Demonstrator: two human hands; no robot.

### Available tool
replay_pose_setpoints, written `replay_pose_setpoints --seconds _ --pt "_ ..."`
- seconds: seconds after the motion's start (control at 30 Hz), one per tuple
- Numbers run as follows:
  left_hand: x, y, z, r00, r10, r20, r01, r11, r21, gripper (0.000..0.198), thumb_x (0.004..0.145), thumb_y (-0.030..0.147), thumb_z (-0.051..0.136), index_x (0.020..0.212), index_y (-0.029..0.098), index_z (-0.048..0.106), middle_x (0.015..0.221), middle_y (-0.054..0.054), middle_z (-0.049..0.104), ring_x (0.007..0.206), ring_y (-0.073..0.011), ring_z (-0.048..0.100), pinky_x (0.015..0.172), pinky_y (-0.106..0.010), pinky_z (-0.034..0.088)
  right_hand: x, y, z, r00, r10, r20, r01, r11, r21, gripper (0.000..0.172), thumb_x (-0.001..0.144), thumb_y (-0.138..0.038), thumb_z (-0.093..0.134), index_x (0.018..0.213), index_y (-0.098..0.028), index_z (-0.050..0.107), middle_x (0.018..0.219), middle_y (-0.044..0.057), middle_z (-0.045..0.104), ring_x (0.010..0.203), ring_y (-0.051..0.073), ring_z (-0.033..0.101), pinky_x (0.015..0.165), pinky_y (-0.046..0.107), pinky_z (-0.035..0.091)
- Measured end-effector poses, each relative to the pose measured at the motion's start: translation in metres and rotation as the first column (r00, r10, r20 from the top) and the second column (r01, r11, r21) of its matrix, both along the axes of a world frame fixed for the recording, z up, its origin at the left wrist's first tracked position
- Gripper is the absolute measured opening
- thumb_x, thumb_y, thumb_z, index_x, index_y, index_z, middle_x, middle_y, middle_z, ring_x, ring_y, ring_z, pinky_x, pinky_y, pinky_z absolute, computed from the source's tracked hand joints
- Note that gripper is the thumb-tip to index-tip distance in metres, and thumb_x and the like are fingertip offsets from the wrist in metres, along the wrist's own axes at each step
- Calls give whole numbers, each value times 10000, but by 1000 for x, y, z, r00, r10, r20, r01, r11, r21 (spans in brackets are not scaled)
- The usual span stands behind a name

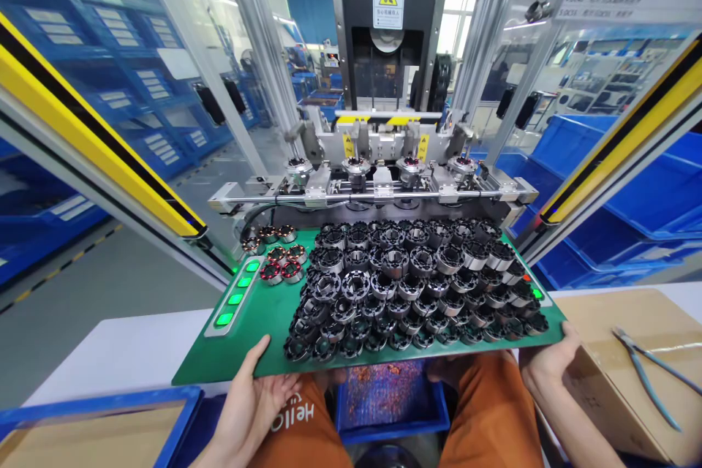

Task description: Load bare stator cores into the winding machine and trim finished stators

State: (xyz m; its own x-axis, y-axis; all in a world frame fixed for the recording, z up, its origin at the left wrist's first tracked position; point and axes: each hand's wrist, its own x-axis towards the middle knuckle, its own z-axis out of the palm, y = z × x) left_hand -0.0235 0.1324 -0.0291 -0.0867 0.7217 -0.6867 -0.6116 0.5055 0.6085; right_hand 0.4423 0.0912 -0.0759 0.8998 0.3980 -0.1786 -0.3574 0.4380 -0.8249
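My left hand (253, 398) grips the front edge of a green board (219, 360), thumb on top and fingers curled beneath. My right hand (551, 360) holds the same board near its front right corner, its fingers partly hidden below. On the board stand many black-and-silver motor stator cores (395, 263) in close rows, stacked in places. At the board's left back sits a small group of stators wound with copper and red wire (282, 263). A panel with lit green buttons (235, 300) lies left of them.
Behind the board is a winding machine (384, 168) with several stations. Yellow-framed posts (99, 139) flank both sides. Pliers (647, 380) lie on a cardboard box (603, 322) at right. A blue tray (392, 409) with wire scraps is below, and blue bins (630, 190) stand right.
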Motion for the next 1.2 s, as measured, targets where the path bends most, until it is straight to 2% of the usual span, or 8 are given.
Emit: replay_pose_setpoints --seconds 0.13,0.27,0.43,0.67,0.83,1.03,1.2 --pt "0 0 1 1000 -4 -6 4 1000 -14 174 892 328 681 986 185 648 720 -26 628 495 -155 473 547 -320 577 0 1 1 1000 -25 -18 25 1000 -2 354 830 -495 600 1025 -208 669 964 2 692 863 189 604 712 299 489" --pt "2 -1 4 1000 -4 -12 4 1000 3 152 912 309 662 1008 193 645 679 1 578 472 -143 427 556 -323 585 -3 2 3 1000 -26 5 26 1000 -3 404 824 -510 602 1073 -201 677 1014 5 702 922 193 612 778 305 509" --pt "4 0 8 1000 -12 -23 12 1000 -20 109 942 293 621 977 191 620 646 6 529 482 -155 445 552 -330 589 -5 3 5 999 -48 -8 48 999 -19 415 801 -496 573 1077 -203 676 990 -2 696 910 200 606 735 303 511" --pt "4 0 9 1000 7 0 -7 1000 -6 196 851 308 703 999 189 654 690 -11 604 495 -162 485 541 -336 571 -5 0 8 999 -12 -33 10 999 -48 346 807 -467 558 1010 -208 664 911 -7 664 798 183 585 644 288 493" --pt "6 -1 13 1000 19 24 -19 1000 7 216 811 322 745 943 204 621 694 -10 601 483 -158 452 501 -334 536 -5 0 8 999 -7 -35 5 998 -63 376 798 -481 537 1036 -212 647 922 -11 661 781 189 577 600 295 449" --pt "5 -1 10 1000 15 23 -15 1000 6 176 853 327 713 939 209 616 644 10 529 489 -163 432 502 -334 534 -6 0 8 1000 -9 -26 7 998 -66 371 810 -485 532 1043 -217 640 916 -14 649 772 181 562 635 294 446" --pt "3 -1 6 1000 10 12 -10 1000 -1 204 838 324 724 961 203 616 686 -5 578 503 -167 466 515 -343 545 -7 1 9 999 -27 -18 26 998 -62 442 764 -531 583 1076 -222 638 956 -9 664 824 196 572 683 306 456"
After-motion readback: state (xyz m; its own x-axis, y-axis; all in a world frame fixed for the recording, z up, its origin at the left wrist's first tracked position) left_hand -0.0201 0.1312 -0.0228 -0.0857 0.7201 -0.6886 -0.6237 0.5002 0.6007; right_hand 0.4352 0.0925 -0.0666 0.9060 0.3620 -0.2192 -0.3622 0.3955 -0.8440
